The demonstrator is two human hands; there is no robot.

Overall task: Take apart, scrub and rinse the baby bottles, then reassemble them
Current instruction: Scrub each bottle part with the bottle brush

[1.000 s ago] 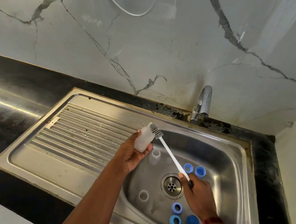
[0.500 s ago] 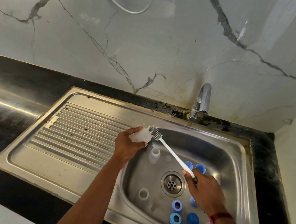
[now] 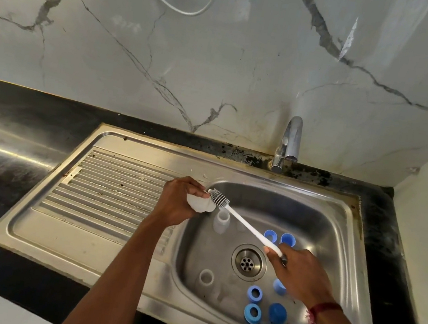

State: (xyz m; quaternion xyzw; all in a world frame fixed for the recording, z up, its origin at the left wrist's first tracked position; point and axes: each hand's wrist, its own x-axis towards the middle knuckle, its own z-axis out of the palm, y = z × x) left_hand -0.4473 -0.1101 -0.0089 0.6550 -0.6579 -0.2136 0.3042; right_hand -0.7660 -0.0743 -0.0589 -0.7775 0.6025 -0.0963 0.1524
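The left hand (image 3: 175,206) grasps a small translucent white plastic baby bottle (image 3: 199,204) over the steel sink (image 3: 84,239); the right hand (image 3: 298,277) grips a white long-handled bottle brush (image 3: 247,228), bristles touching the bottle. It seems best to steady the bottle and twist the brush in short strokes

left hand (image 3: 176,207) and right hand (image 3: 300,276) forward, fingers (image 3: 194,190) curled.

Both forearms bare up to the frame edge. Left hand (image 3: 176,203) bare. Right hand (image 3: 298,274) bare; thin red thread band (image 3: 325,307) wound around the right wrist.
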